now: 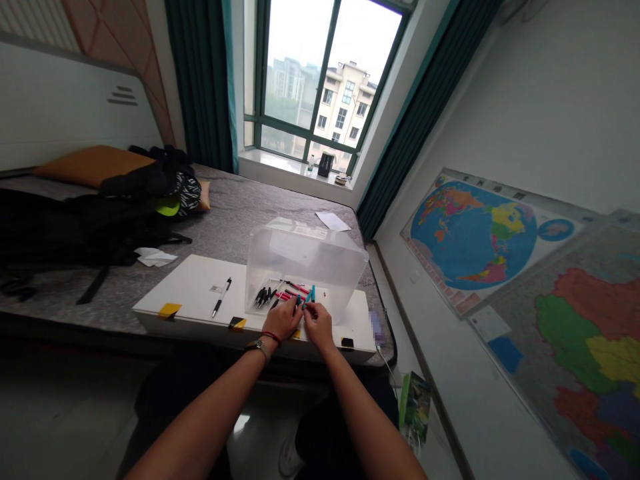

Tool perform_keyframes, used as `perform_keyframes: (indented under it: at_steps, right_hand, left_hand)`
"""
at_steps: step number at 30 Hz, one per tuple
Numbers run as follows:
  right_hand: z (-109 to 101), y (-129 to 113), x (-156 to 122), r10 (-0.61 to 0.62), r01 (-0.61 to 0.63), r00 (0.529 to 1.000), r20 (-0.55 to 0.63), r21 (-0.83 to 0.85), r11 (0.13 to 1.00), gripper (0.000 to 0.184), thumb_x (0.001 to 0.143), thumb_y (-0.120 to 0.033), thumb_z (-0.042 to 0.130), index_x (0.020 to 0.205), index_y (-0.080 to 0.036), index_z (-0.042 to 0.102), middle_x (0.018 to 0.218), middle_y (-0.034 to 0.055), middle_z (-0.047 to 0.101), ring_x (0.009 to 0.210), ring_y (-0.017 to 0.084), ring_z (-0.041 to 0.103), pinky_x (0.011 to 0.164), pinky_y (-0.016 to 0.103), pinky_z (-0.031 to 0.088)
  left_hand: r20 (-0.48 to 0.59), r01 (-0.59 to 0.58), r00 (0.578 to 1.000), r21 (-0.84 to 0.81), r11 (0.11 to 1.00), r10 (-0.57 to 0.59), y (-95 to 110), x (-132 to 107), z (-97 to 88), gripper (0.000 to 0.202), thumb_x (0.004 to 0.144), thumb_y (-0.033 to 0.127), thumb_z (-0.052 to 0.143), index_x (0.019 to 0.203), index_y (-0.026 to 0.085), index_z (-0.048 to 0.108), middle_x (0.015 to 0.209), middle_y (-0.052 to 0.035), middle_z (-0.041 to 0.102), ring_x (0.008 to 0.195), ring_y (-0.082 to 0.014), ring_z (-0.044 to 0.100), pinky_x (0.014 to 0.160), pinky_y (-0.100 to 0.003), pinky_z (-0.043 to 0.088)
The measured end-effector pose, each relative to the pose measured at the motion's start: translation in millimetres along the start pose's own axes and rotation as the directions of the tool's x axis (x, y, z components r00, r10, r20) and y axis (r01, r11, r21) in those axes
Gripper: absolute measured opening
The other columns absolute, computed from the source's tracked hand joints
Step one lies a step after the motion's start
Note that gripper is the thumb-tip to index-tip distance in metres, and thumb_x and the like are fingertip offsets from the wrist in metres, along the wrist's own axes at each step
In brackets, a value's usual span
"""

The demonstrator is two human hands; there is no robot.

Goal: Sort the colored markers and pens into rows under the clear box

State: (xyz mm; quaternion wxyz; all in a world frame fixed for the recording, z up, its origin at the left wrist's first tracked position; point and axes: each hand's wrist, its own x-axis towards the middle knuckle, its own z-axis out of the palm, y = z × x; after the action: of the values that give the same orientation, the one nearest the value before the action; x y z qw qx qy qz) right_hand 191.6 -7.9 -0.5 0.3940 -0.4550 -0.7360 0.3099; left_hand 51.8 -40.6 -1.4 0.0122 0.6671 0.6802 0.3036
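Observation:
My left hand (pixel 283 321) and my right hand (pixel 317 325) meet at the front of a clear plastic box (pixel 320 257) on a white board (pixel 195 287). Both hands are closed in a pinch around a teal pen (pixel 311 295) that sticks up between the fingertips. Inside the box lie several black pens (pixel 263 297) and red pens (pixel 290 291). A lone black pen (pixel 221 297) rests on the board to the left of the box. My left wrist bears a watch and a red band.
The board lies on a grey bed (pixel 225 220) with black bags and clothes (pixel 90 213) at the left. A sheet of paper (pixel 333 221) lies behind the box. Wall maps (pixel 500 240) hang at the right; a green carton (pixel 414 407) stands on the floor.

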Motion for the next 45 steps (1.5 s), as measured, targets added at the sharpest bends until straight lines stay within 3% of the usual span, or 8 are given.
perform_keyframes:
  at_steps: [7,11,14,18,21,32,37,45]
  right_hand:
    - [2.9,9.7,7.7,0.144,-0.141,0.982,-0.119,0.036,0.989,0.030,0.091,-0.032,0.042,0.107,-0.015,0.061,0.092,0.0071,0.069,0.071,0.015,0.066,0.067,0.025,0.052]
    - [-3.4,7.1,36.6,0.109,-0.118,0.988,-0.110,-0.080,0.990,0.025,0.088,-0.027,0.047,0.103,-0.016,0.063,0.095,0.0067,0.068,0.076,0.016,0.065,0.073,0.025,0.051]
    - [-8.4,2.0,68.9,0.049,-0.052,0.999,-0.019,-0.300,0.952,0.022,0.083,-0.018,0.052,0.098,-0.015,0.067,0.098,0.0078,0.068,0.088,0.017,0.063,0.083,0.025,0.047]
    - [-8.5,0.2,106.0,0.181,-0.047,0.968,0.174,-0.583,0.811,0.025,0.080,-0.011,0.055,0.099,-0.016,0.071,0.104,0.0099,0.069,0.097,0.018,0.063,0.088,0.024,0.043]
    - [-6.3,4.2,120.4,0.241,-0.011,0.938,0.250,-0.672,0.740,0.027,0.079,-0.010,0.058,0.101,-0.018,0.072,0.109,0.0097,0.069,0.100,0.019,0.063,0.086,0.022,0.043]
    - [-14.9,7.0,126.5,0.255,0.028,0.925,0.282,-0.720,0.693,0.020,0.078,-0.010,0.063,0.095,-0.015,0.073,0.102,0.0130,0.071,0.097,0.022,0.065,0.079,0.023,0.044]
    - [-7.6,-2.6,126.0,0.191,0.077,0.937,0.292,-0.707,0.703,0.019,0.085,-0.023,0.059,0.097,-0.019,0.073,0.103,0.0111,0.072,0.099,0.021,0.064,0.081,0.025,0.045]
    - [4.0,-1.2,129.8,0.290,0.064,0.903,0.317,-0.766,0.640,0.020,0.084,-0.027,0.062,0.098,-0.020,0.074,0.100,0.0132,0.072,0.089,0.022,0.068,0.072,0.025,0.047]
  left_hand:
    - [-0.022,0.016,1.000,0.016,1.000,-0.015,-0.5,0.6,0.4,0.021,0.091,0.029,0.038,0.099,0.018,0.054,0.081,-0.0073,0.067,0.075,-0.0214,0.064,0.063,-0.029,0.041]
    - [-0.027,0.003,1.000,0.043,0.999,-0.002,-1.4,1.0,1.7,0.022,0.090,0.027,0.040,0.103,0.018,0.054,0.082,-0.0078,0.067,0.076,-0.0216,0.064,0.063,-0.029,0.041]
    - [-0.021,0.007,1.000,0.058,0.998,-0.006,-2.1,1.2,3.5,0.020,0.090,0.028,0.039,0.100,0.018,0.054,0.081,-0.0076,0.066,0.075,-0.0215,0.064,0.064,-0.029,0.041]
    - [0.002,0.027,1.000,0.065,0.998,-0.027,-1.7,1.7,3.8,0.020,0.090,0.029,0.039,0.098,0.018,0.054,0.081,-0.0068,0.066,0.076,-0.0208,0.063,0.065,-0.029,0.042]
    - [0.016,0.035,0.999,0.057,0.998,-0.036,-0.6,1.7,2.2,0.020,0.090,0.029,0.039,0.098,0.019,0.054,0.082,-0.0064,0.066,0.077,-0.0203,0.063,0.067,-0.028,0.042]
    - [0.024,0.030,0.999,0.023,0.999,-0.030,2.2,0.8,-3.3,0.020,0.091,0.029,0.039,0.099,0.019,0.054,0.087,-0.0067,0.066,0.080,-0.0201,0.063,0.070,-0.028,0.043]
    - [0.035,0.032,0.999,0.033,0.999,-0.033,3.3,1.0,-5.8,0.019,0.090,0.029,0.040,0.099,0.019,0.055,0.085,-0.0062,0.066,0.078,-0.0196,0.062,0.067,-0.028,0.042]
    - [0.017,0.019,1.000,0.032,0.999,-0.020,2.6,1.5,-4.2,0.019,0.090,0.029,0.039,0.095,0.020,0.054,0.083,-0.0062,0.065,0.076,-0.0202,0.062,0.065,-0.029,0.041]
